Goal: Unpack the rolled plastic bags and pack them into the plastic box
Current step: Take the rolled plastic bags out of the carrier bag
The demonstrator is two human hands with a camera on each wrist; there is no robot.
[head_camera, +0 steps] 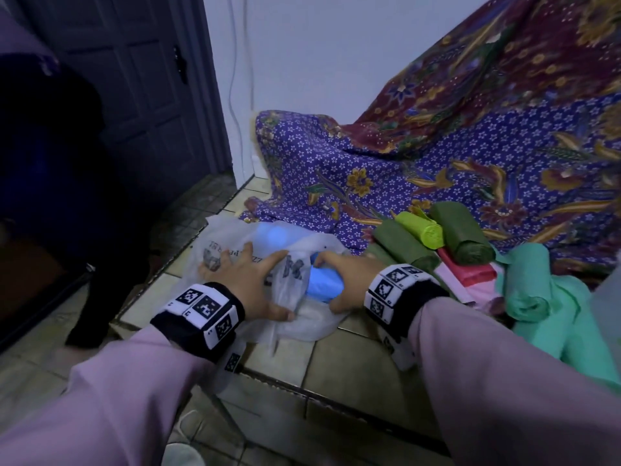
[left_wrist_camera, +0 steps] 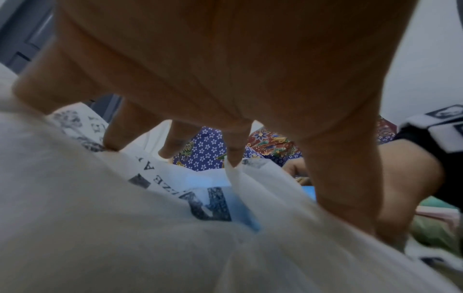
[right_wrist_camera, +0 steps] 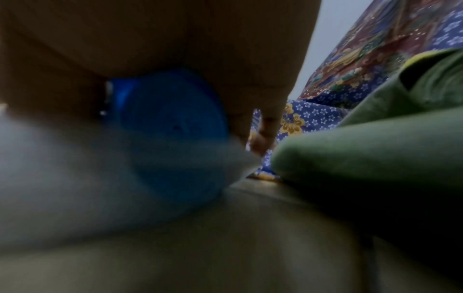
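Observation:
A white printed plastic carrier bag [head_camera: 232, 250] lies on the tiled ledge [head_camera: 353, 358]. My left hand [head_camera: 248, 280] presses flat on the bag, fingers spread. My right hand [head_camera: 342, 280] grips a blue roll of bags [head_camera: 324, 285] at the carrier bag's mouth; its round end [right_wrist_camera: 172, 123] shows under my palm in the right wrist view. A second blue roll [head_camera: 272, 235] shows through the white plastic. To the right lie two dark green rolls [head_camera: 462, 237], a lime roll [head_camera: 421, 228], a pink-red one [head_camera: 467, 269] and a teal one [head_camera: 537, 297]. No plastic box is clearly in view.
A purple and maroon batik cloth [head_camera: 453, 156] drapes over the ledge and up the wall behind the rolls. A dark door [head_camera: 134, 95] stands at the left, with a lower tiled floor [head_camera: 40, 364] beneath the ledge's edge.

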